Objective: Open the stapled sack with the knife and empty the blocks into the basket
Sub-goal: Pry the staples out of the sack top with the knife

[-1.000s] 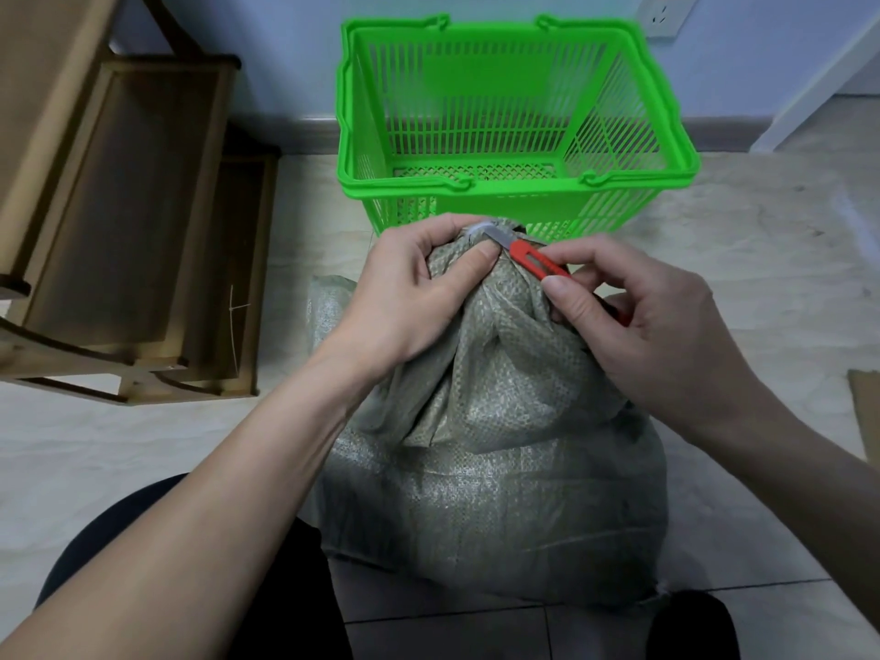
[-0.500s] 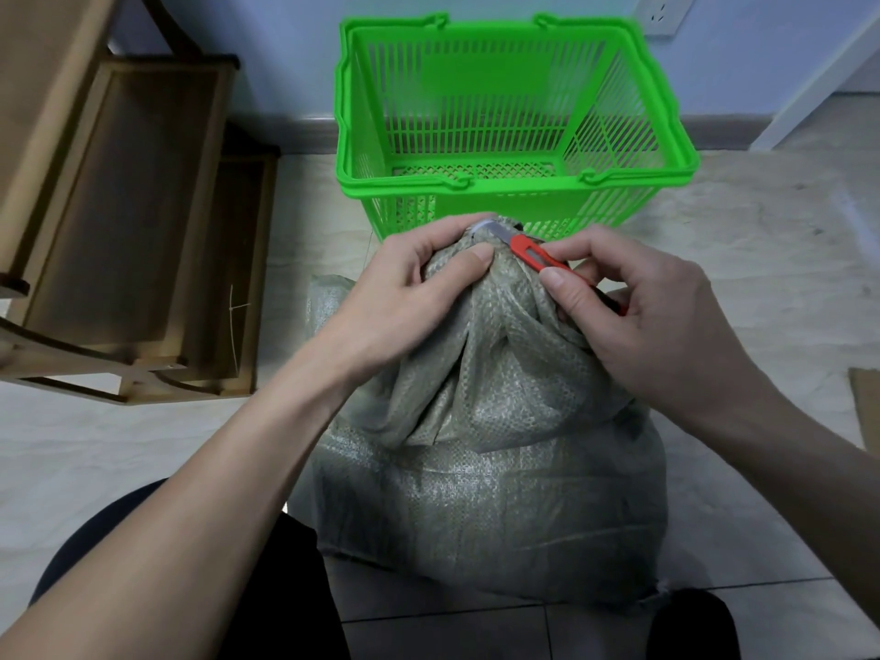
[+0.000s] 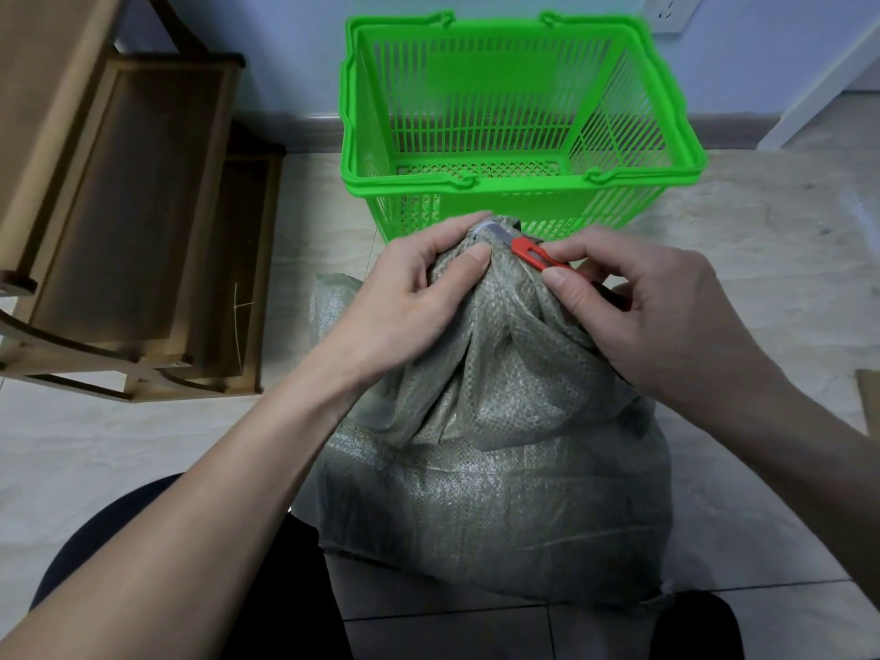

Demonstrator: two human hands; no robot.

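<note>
Woven sack stands on the floor at the basket's 6 o'clock. Left hand pinches the bunched neck; right hand grips the red utility knife (blade at the closure). Best to cut away from the pinching fingers, shallowly.

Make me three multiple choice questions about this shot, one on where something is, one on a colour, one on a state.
1. Where does the basket stand relative to the sack?
A. beyond it, toward the wall
B. on top of it
C. behind the person

2. What colour is the handle of the knife?
A. blue
B. red
C. yellow

3. What does the basket hold?
A. blocks
B. the knife
C. nothing visible

Answers:
1 A, the basket sits past the sack's gathered top.
2 B, the red handle shows in the right hand, while the left hand grips the sack's neck.
3 C, its mesh floor is bare.
</note>
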